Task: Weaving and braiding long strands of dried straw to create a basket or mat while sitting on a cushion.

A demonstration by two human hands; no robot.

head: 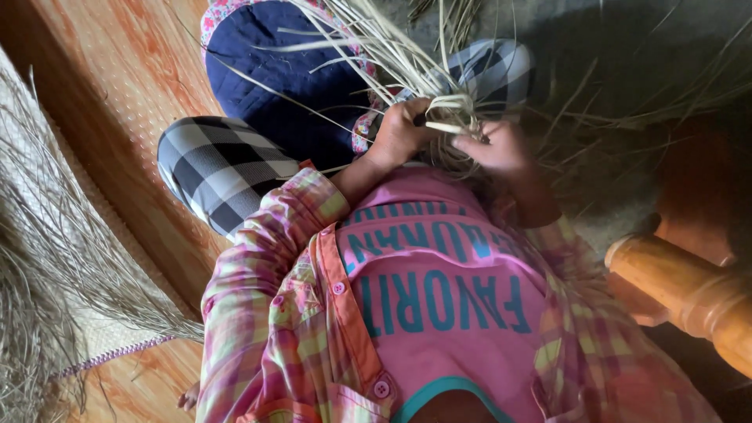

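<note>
My left hand (398,135) and my right hand (501,145) are close together in front of my chest. Both are closed on a bundle of pale dried straw strands (450,110). The strands are folded into a tight knot between my fingers. Their long loose ends (368,39) fan out up and to the left over my lap. A small dark spot shows between my left thumb and the bundle; I cannot tell what it is. My pink shirt and plaid sleeves fill the lower part of the view.
A dark blue quilted cushion (290,70) lies between my checked trouser knees (219,164). On the left, a woven mat (94,313) with loose fibres rests on orange patterned flooring (117,70). A turned wooden furniture leg (689,290) stands at the right. More loose straw (642,110) lies on the grey ground.
</note>
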